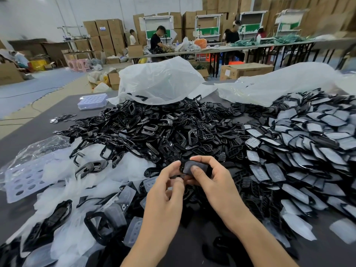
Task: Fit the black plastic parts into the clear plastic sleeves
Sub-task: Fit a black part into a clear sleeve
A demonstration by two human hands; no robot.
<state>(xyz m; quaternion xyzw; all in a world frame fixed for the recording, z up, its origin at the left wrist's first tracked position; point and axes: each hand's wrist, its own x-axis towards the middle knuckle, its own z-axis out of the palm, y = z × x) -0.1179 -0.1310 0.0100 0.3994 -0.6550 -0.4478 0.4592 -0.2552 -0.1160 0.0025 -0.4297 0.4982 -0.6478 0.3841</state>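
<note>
Both hands meet at the centre of the view over the table. My right hand (209, 176) grips a black plastic part in a clear sleeve (192, 165), thumb pressed on its face. My left hand (169, 182) pinches the left end of the same piece with fingertips and thumb. A big heap of loose black parts (154, 128) lies behind the hands. Clear sleeves (107, 170) lie in a pale pile to the left. Sleeved parts (308, 143) are stacked in overlapping rows on the right.
Large white plastic bags (159, 81) sit at the back of the dark table (38, 128). A perforated clear tray (25, 180) lies at the left and a lidded clear box (92, 101) farther back. People work at long tables among cardboard boxes beyond.
</note>
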